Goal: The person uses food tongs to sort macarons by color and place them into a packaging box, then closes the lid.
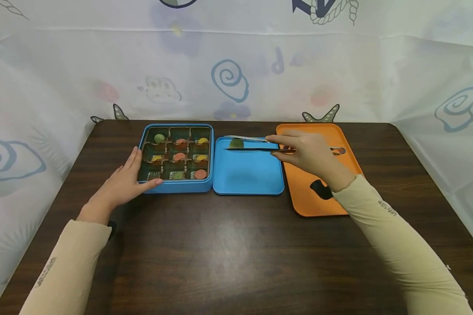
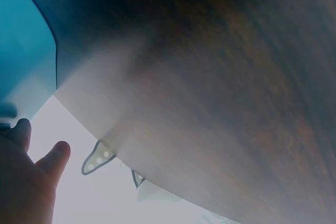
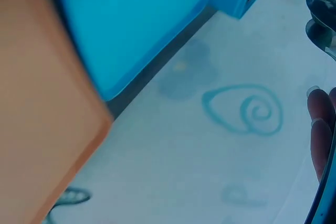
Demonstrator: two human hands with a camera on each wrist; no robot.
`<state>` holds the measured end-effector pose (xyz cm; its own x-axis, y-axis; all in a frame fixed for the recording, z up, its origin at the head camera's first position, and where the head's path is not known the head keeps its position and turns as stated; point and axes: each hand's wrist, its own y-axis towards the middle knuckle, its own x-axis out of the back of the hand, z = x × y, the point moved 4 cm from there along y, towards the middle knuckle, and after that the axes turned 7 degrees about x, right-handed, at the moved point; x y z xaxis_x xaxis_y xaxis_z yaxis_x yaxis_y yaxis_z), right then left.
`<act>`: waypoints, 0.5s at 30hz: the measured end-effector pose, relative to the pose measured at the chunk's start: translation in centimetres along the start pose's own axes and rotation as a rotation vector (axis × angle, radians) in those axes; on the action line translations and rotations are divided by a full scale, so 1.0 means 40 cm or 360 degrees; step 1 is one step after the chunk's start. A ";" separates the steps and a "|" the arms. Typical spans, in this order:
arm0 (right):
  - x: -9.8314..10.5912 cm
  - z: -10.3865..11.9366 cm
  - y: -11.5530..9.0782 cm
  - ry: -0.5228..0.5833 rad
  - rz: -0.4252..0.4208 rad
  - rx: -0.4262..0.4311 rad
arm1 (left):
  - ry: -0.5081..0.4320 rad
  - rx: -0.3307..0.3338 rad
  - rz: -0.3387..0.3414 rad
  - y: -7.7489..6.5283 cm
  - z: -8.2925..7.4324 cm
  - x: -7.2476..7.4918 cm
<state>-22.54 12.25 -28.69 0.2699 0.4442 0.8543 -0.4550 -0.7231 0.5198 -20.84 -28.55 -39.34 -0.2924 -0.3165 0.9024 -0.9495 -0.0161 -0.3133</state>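
My right hand (image 1: 309,153) holds metal tongs (image 1: 252,149) over the blue tray (image 1: 248,175). Between the tongs' ends shows a round green piece (image 1: 236,143); whether it is gripped or lies on the tray I cannot tell. In the right wrist view the tongs' tips (image 3: 323,17) appear at the right edge, one of them slotted. With straight fingers, my left hand (image 1: 120,183) rests against the left side of the blue box (image 1: 185,187), its thumb at the front rim. A divided dark insert in the box holds green, pink and yellow pieces, such as a green ball (image 1: 159,138).
An orange tray (image 1: 307,199) lies right of the blue tray, under my right forearm and the tongs' rear end. Box and blue tray stand side by side on the dark wooden table (image 1: 220,245). A printed cloth (image 1: 236,52) hangs behind the table.
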 end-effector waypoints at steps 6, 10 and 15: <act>-0.041 0.044 0.078 0.0028 0.0048 0.0100 | 0.0011 0.0002 0.0015 -0.002 -0.005 0.001; -0.071 0.070 0.123 0.0059 0.0055 0.0144 | 0.0011 -0.0002 0.0019 -0.004 -0.006 0.002; -0.109 0.107 0.176 0.0060 0.0083 0.0176 | 0.0014 -0.0016 0.0020 -0.005 -0.004 0.002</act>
<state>-23.28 2.97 -28.74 0.2153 0.4223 0.8805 -0.3708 -0.7988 0.4737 -20.70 -28.42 -39.16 -0.3053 -0.3081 0.9010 -0.9468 -0.0027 -0.3217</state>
